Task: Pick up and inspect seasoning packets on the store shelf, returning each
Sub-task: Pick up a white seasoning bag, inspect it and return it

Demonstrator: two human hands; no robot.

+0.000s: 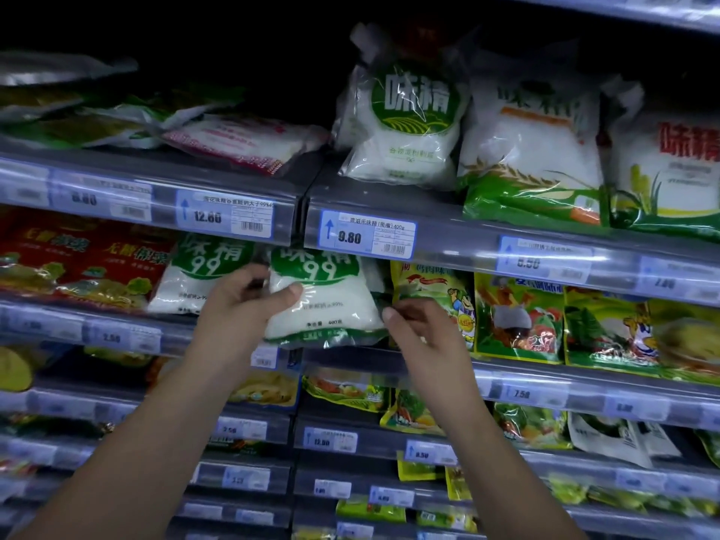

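grip check: left hand (237,309) and right hand (420,333) clamp the white-green plastic seasoning packet (325,305) by its edges, likely to keep it upright.

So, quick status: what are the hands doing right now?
Left hand grips white packet by its left side. Right hand pinches its right edge. Yellow packet crowds that side.
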